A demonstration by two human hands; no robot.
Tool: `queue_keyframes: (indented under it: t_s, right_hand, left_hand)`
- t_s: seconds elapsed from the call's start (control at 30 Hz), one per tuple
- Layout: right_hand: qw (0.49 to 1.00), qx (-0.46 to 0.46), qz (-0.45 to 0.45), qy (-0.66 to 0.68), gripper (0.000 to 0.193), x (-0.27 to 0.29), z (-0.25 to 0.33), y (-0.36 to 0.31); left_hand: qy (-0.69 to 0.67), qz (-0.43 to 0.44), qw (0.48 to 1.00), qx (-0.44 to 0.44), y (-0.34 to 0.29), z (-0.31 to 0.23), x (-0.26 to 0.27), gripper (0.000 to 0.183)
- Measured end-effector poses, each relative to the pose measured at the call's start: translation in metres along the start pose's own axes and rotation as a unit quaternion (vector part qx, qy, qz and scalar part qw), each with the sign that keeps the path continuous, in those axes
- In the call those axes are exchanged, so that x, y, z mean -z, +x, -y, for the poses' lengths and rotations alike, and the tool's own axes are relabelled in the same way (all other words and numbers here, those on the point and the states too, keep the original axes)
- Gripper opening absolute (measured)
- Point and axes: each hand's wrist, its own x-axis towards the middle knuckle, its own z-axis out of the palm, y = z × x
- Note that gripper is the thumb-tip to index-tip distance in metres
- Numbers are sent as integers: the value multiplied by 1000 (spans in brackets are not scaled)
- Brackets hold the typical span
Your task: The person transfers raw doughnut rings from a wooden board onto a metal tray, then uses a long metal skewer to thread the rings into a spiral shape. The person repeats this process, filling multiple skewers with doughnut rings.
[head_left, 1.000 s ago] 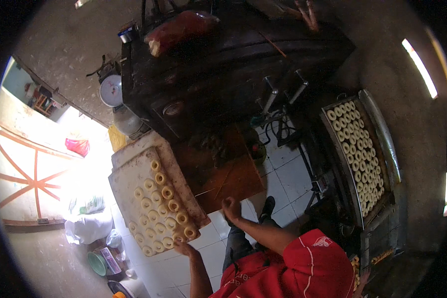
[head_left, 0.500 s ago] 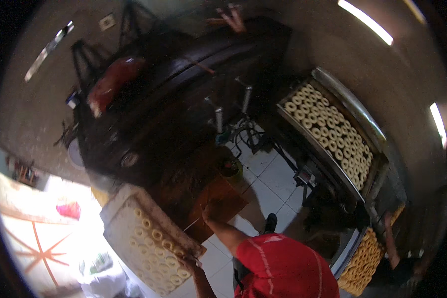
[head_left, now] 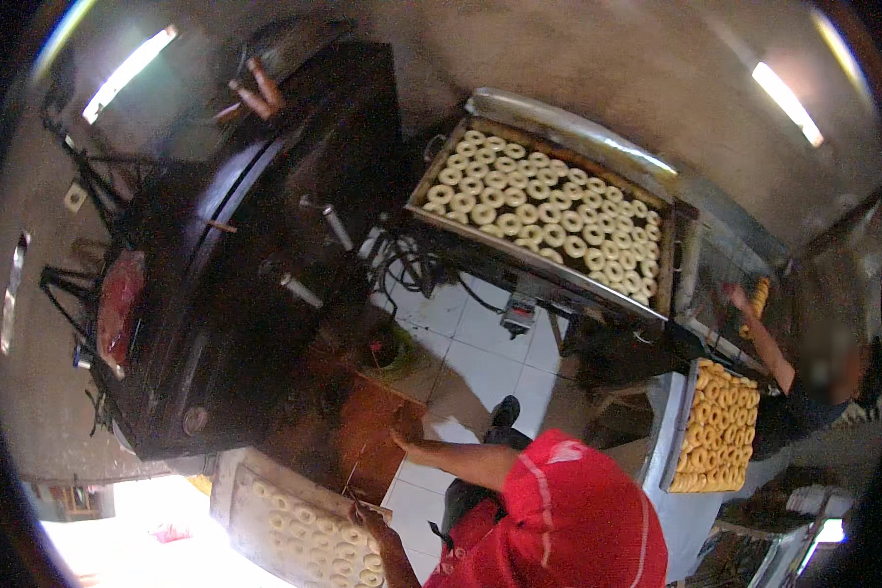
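My left hand (head_left: 367, 519) is at the right edge of a pale tray (head_left: 223, 495), with its fingers bent over the edge and apparently gripping it. Rows of pale dough rings (head_left: 309, 514) lie on that tray, washed out by glare. A thin rod (head_left: 355, 468) shows just beyond the left fingertips; whether a hand holds it is unclear. From the red sleeve my right arm stretches leftward. My right hand (head_left: 403, 443) hangs over a reddish-brown board (head_left: 367, 441), its fingers blurred but apparently apart, with nothing visible in them.
A large dark machine (head_left: 216, 294) fills the left. Behind, a raised tray (head_left: 412, 208) carries many dough rings. Golden rings (head_left: 720, 421) fill another tray at right, beside a co-worker's arm (head_left: 766, 338). Cables (head_left: 402, 260) and a small motor-like box (head_left: 517, 312) hang above white tiles (head_left: 480, 353).
My view has swung to the right, so the machine and trays appear farther left. My left hand stays by the pale tray's edge; my right hand stays over the board.
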Motion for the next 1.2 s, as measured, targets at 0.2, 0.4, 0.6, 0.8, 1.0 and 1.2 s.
queue_keyframes:
  t_s: [0.2,0.4,0.6,0.8,1.0,1.2]
  right_hand:
    - [961,-42,-247,-117,36,296,-47,10]
    - [846,-101,-266,-451,35,598,-47,8]
    - [833,-63,-173,-522,35,646,-52,69]
    - [847,-94,-174,-494,42,669,-81,91]
    - [876,-189,-199,-398,45,657,-95,1]
    - [790,-358,-334,-369,39,666,-90,-194]
  left_hand:
    - [266,236,915,-192,-19,-124,-209,34]
    - [236,395,752,-472,-131,-257,-478,20]
    - [459,406,578,-538,-146,-247,-658,26]
    - [605,409,401,-553,-187,-254,-733,30]
    - [525,399,418,-624,-157,-260,-717,23]
    - [432,562,463,-532,-244,-231,-712,29]
